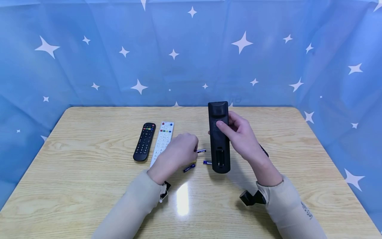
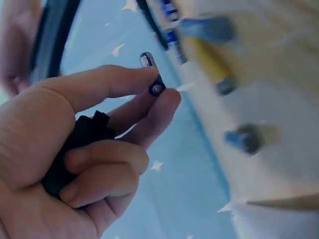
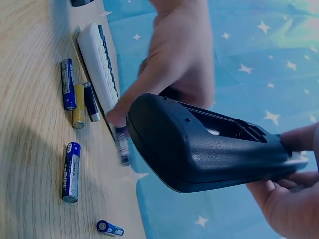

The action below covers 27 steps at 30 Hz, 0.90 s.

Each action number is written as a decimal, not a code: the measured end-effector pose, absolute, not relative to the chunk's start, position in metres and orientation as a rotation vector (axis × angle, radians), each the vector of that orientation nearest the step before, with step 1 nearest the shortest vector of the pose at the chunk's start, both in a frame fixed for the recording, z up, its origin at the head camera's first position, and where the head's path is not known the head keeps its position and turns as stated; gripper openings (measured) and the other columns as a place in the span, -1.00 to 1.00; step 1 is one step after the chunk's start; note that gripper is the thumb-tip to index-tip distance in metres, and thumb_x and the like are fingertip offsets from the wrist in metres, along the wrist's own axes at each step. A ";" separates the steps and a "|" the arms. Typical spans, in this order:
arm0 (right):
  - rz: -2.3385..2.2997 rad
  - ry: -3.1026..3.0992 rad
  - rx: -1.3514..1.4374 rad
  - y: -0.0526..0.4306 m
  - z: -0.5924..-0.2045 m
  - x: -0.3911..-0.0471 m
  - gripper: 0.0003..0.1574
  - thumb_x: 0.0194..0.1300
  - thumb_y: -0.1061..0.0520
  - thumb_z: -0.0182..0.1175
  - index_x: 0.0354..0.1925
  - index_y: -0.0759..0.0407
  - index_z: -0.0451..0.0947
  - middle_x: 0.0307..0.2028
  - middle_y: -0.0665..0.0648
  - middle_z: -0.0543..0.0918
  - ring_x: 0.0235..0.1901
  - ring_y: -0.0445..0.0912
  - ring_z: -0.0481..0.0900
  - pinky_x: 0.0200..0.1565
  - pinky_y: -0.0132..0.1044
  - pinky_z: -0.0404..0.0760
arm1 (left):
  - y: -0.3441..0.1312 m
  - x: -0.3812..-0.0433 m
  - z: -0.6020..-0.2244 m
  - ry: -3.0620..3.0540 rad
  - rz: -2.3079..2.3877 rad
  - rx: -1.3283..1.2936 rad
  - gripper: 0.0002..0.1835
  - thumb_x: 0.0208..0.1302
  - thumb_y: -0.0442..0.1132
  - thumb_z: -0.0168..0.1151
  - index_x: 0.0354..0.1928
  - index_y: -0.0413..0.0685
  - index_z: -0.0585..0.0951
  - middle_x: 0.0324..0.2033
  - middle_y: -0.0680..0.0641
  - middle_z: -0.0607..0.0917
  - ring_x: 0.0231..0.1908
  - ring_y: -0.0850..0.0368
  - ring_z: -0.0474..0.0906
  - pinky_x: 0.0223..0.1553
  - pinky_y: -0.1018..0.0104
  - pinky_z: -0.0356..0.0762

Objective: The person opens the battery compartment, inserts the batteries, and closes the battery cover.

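Gripping a black remote [image 1: 217, 139], the right hand [image 1: 245, 141] lays its thumb on the remote's back, while the left hand [image 1: 182, 149] pinches a small battery [image 3: 122, 144] at its fingertips, other fingers curled around a black piece [image 2: 84, 133]. Beyond both grips hangs a blue curtain [image 1: 209, 49] with white stars; beneath them spreads a wooden table [image 1: 89, 186]. Raised off that table, the black remote sits to the right of the left hand's pinch, its back and uncovered battery slot [image 1: 220, 158] facing the head camera. Just left of the left hand lies a white remote [image 1: 162, 141], partly covered by it; farther left is a smaller dark remote [image 1: 144, 142]. Loose below the left hand's pinch, a yellow battery [image 3: 79, 107] lies between a blue battery [image 3: 69, 84] and a dark-and-silver battery [image 3: 90, 99]. Another blue-and-silver battery [image 3: 72, 172] lies apart from these three.
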State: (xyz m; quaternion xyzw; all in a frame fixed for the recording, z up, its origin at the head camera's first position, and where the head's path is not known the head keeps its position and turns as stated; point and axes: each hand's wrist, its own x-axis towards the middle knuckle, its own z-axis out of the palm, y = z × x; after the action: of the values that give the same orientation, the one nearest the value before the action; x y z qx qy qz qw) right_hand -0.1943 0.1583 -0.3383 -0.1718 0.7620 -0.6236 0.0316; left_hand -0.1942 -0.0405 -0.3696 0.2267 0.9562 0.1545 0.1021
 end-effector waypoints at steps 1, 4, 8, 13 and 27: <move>-1.920 2.350 -0.531 0.159 -0.338 -0.194 -0.54 0.43 -0.03 0.09 0.12 0.24 0.42 -0.19 0.30 0.52 -0.20 0.08 0.65 -0.19 -0.16 0.63 | -0.042 -0.193 -0.366 2.817 0.485 0.676 -0.73 0.15 -0.29 0.26 -0.66 0.01 0.47 -0.72 0.09 0.43 -0.68 0.22 0.31 -0.67 0.34 0.31; -1.922 2.356 -0.529 0.160 -0.339 -0.195 -0.55 0.43 -0.02 0.09 0.12 0.25 0.42 -0.19 0.30 0.53 -0.20 0.09 0.65 -0.20 -0.16 0.63 | -0.046 -0.189 -0.355 2.800 0.567 0.693 -0.77 0.13 -0.31 0.25 -0.63 0.01 0.49 -0.70 0.09 0.46 -0.66 0.22 0.33 -0.64 0.35 0.31; -1.912 2.378 -0.513 0.161 -0.339 -0.196 -0.55 0.44 -0.01 0.08 0.13 0.26 0.42 -0.20 0.30 0.53 -0.21 0.08 0.65 -0.20 -0.17 0.63 | -0.051 -0.182 -0.342 2.785 0.641 0.710 -0.80 0.13 -0.32 0.25 -0.59 0.01 0.49 -0.68 0.09 0.48 -0.66 0.23 0.36 -0.61 0.37 0.34; -1.909 2.392 -0.502 0.162 -0.338 -0.196 -0.57 0.44 0.03 0.08 0.12 0.29 0.42 -0.22 0.32 0.52 -0.23 0.08 0.65 -0.21 -0.19 0.63 | -0.055 -0.174 -0.328 2.816 0.673 0.821 -0.82 0.08 -0.31 0.28 -0.59 0.07 0.52 -0.66 0.15 0.52 -0.64 0.28 0.39 -0.55 0.40 0.40; -1.928 2.361 -0.535 0.160 -0.338 -0.196 -0.57 0.43 0.01 0.09 0.10 0.27 0.43 -0.21 0.31 0.54 -0.22 0.09 0.65 -0.19 -0.20 0.61 | -0.035 -0.153 -0.322 2.821 0.737 0.902 -0.81 0.09 -0.28 0.34 -0.55 0.09 0.52 -0.65 0.21 0.50 -0.63 0.30 0.41 -0.63 0.43 0.38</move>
State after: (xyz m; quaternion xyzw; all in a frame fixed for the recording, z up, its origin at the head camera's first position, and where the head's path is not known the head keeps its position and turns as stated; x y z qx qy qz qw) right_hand -0.1961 0.1596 -0.3378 -0.1729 0.7626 -0.6229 0.0232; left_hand -0.1535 -0.0347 -0.3218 0.2953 0.9234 0.2413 0.0449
